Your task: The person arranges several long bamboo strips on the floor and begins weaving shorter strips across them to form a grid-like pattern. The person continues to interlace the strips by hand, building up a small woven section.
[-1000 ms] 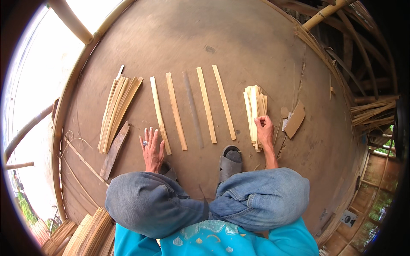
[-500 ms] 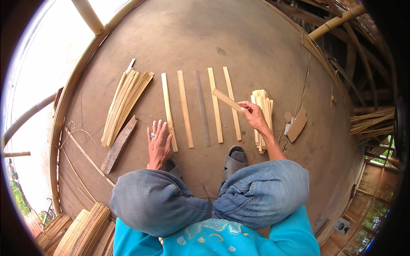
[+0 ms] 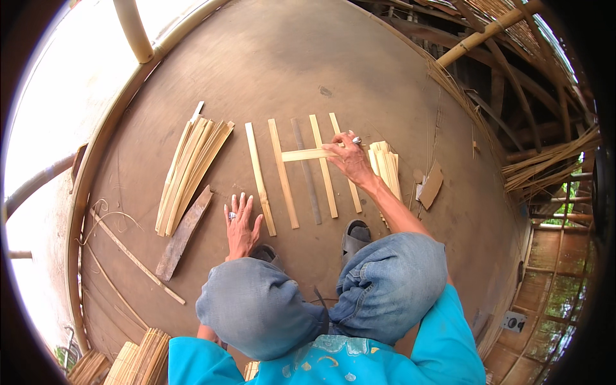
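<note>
My right hand (image 3: pixel 350 160) pinches the right end of a pale bamboo strip (image 3: pixel 301 155). That strip lies crosswise over, or just above, the upright strips; contact cannot be made out. Beneath it are a light strip (image 3: pixel 284 186), a dark grey strip (image 3: pixel 310 192) and another light strip (image 3: pixel 328 186). My right wrist passes over the rightmost strip (image 3: pixel 354 196). Fingers spread and palm down, my left hand (image 3: pixel 242 230) rests empty by the lower end of the leftmost strip (image 3: pixel 260 183).
A bundle of strips (image 3: pixel 192 173) lies at left, above a dark wooden slat (image 3: pixel 184 234). Another bundle (image 3: pixel 385 165) is partly behind my right forearm. Cardboard (image 3: pixel 432 186) lies farther right. Thin canes (image 3: pixel 138 260) are at lower left; my sandalled feet (image 3: pixel 356 237) stand close.
My right hand has moved left, turning the held strip from slanted to nearly level across the row. My left hand stays spread near the leftmost strip. The whole view has shifted slightly.
</note>
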The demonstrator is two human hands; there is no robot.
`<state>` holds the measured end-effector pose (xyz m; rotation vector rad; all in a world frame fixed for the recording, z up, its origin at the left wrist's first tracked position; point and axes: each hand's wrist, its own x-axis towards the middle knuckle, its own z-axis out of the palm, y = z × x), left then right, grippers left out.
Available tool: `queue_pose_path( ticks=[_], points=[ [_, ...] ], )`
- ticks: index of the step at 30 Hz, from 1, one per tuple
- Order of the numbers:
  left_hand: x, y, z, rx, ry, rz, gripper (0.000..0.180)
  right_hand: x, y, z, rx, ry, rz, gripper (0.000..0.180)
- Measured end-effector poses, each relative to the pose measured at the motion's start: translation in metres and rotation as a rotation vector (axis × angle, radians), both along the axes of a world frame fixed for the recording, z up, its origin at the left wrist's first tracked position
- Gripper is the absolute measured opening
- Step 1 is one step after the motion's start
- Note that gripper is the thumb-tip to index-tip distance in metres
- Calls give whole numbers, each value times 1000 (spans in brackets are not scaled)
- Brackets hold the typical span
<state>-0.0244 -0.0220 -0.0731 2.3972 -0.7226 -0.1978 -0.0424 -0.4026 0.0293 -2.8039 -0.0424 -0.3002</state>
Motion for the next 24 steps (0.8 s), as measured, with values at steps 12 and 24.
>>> queue_pose_path(
  ticks=[12,24],
  points=[
    [11,12,14,29,-16,-9,64,34,22,-15,35,41,-121,38],
    [-19,35,33,142,19,159,64,115,10,-73,251,126,-71,37]
  ],
)
